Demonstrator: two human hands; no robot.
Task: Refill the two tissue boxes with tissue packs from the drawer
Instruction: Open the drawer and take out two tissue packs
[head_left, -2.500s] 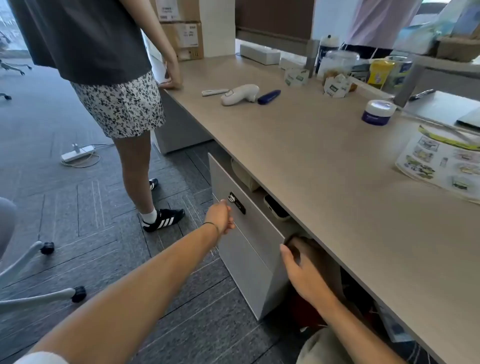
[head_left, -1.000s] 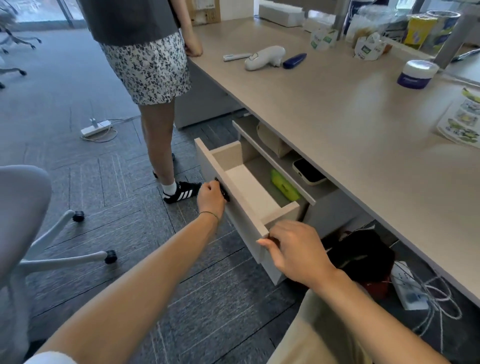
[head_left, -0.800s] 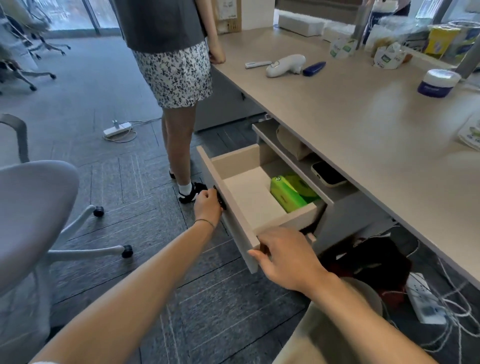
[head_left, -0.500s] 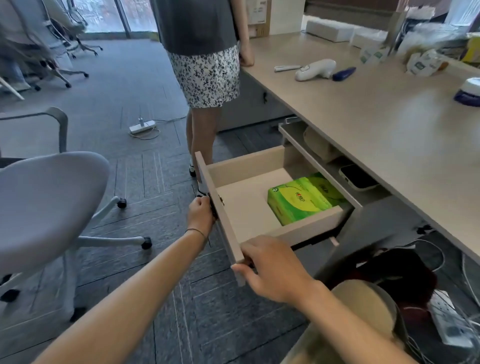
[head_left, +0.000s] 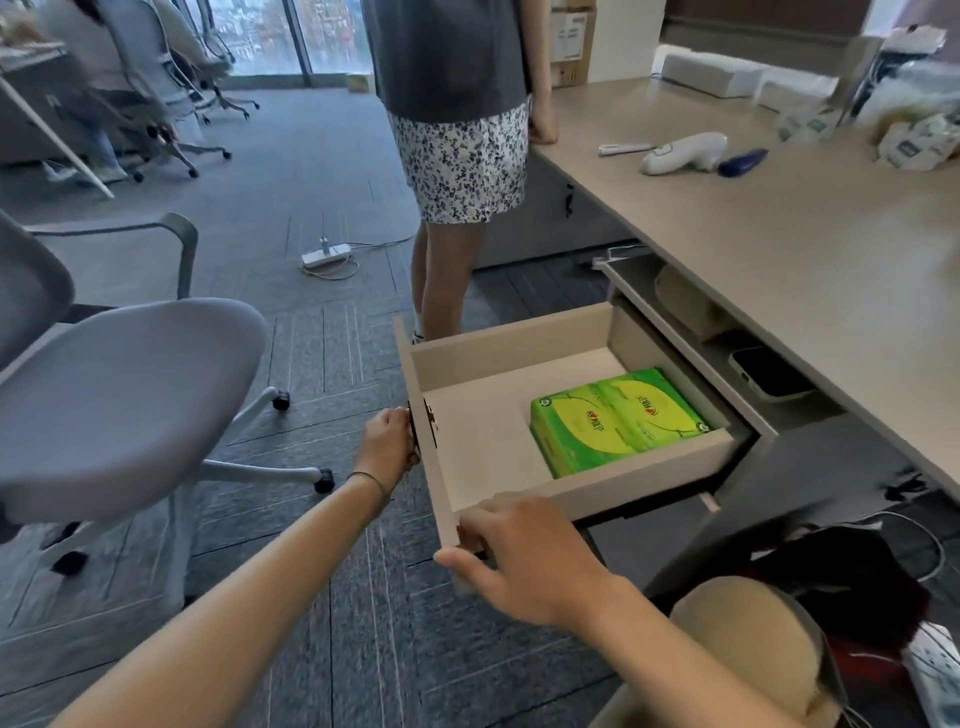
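Note:
The drawer (head_left: 511, 338) under the desk stands pulled far out. Two green and yellow tissue packs (head_left: 618, 418) lie side by side in its right part, the rest of the bottom bare. My left hand (head_left: 388, 439) grips the black handle on the drawer front. My right hand (head_left: 511, 553) holds the near right corner of the drawer front, fingers curled round its edge. Two white tissue boxes (head_left: 711, 75) sit at the far back of the desk top.
A person in a patterned skirt (head_left: 462, 156) stands just beyond the drawer, a hand on the desk (head_left: 810, 249). A grey office chair (head_left: 119, 395) is to the left. A power strip (head_left: 324, 255) lies on the floor. A thermometer (head_left: 680, 153) lies on the desk; a phone (head_left: 769, 376) rests on the shelf underneath.
The drawer went from closed to pulled far out, uncovering the green tissue packs. Both hands stayed on the drawer front and moved back with it.

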